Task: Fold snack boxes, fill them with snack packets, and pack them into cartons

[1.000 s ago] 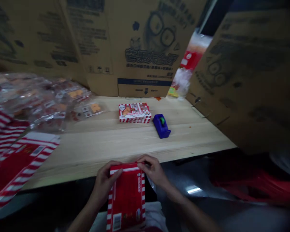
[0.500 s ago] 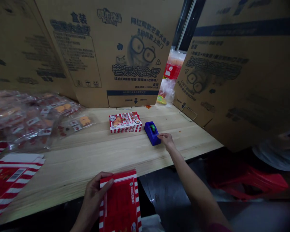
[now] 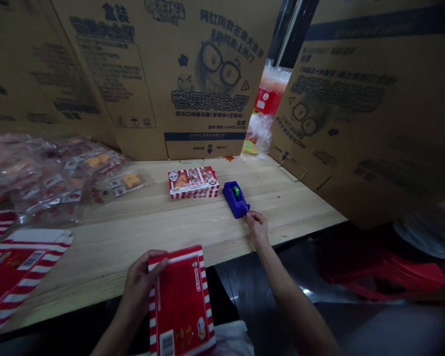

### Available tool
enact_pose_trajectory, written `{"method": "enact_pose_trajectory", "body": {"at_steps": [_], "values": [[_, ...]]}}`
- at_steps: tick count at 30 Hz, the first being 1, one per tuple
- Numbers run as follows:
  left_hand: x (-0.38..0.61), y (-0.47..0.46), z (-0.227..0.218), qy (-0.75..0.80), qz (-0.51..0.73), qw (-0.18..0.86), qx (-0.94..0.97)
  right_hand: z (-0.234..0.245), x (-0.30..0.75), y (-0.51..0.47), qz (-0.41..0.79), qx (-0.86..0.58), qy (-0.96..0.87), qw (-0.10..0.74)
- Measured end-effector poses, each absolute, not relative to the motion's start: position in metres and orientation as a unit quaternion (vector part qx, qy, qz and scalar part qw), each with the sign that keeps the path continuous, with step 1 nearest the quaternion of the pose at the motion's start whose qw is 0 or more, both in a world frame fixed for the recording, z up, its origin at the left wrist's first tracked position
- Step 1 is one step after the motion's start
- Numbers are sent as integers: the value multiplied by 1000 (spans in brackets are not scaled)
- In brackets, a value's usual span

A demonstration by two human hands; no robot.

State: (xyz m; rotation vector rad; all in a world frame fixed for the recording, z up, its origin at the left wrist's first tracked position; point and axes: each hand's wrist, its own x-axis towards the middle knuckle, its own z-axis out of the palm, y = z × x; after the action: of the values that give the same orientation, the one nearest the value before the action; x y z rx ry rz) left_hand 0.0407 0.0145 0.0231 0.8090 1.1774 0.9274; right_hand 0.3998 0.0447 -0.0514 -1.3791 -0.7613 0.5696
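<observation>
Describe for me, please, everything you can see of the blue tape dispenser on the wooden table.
The tape dispenser has a dark blue body that looks like plastic, with a green core set in its top. It stands upright at an angle on the pale wooden table, just apart from a red-and-white striped box. The fingertips of the right hand touch its near end.

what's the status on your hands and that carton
Left hand on flat red-striped carton, held over the bench edge. Right hand at blue tape dispenser. Closed striped box beside it.
</observation>
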Motion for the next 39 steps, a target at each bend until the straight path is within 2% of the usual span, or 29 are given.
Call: {"method": "enact_pose_trajectory", "body": {"at_steps": [4, 9, 12, 15, 17, 19, 23, 25, 27, 29, 32, 34, 36, 39], "values": [[30, 41, 37, 503, 392, 646, 421, -48, 397, 41, 263, -612, -276, 693], [12, 73, 49, 443, 287, 661, 534, -26, 370, 25, 396, -592, -323, 624], [11, 82, 46, 408, 210, 681, 570, -5, 329, 25, 494, -543, -436, 521], [18, 85, 41, 388, 186, 685, 588, 17, 282, 34, 553, -427, -616, 364], [21, 84, 39, 375, 181, 683, 600, 27, 257, 42, 544, -367, -694, 297], [23, 83, 38, 363, 178, 682, 609, 31, 239, 45, 498, -358, -742, 272], [20, 81, 37, 361, 187, 676, 614, 26, 222, 42, 341, -451, -786, 251], [18, 81, 38, 364, 192, 672, 615, 22, 220, 39, 322, -485, -775, 244], [15, 79, 41, 362, 191, 672, 617, 19, 221, 37, 381, -495, -739, 253], [14, 77, 47, 349, 180, 677, 623, 19, 223, 36, 504, -483, -666, 264], [16, 71, 62, 310, 154, 702, 623, 20, 225, 33, 715, -403, -519, 241], [19, 67, 70, 288, 148, 720, 614, 20, 223, 28, 808, -331, -429, 230], [20, 66, 78, 280, 151, 723, 613, 20, 219, 24, 855, -279, -363, 245], [12, 68, 98, 287, 167, 690, 644, 17, 217, 25, 861, -275, -314, 291]]}}
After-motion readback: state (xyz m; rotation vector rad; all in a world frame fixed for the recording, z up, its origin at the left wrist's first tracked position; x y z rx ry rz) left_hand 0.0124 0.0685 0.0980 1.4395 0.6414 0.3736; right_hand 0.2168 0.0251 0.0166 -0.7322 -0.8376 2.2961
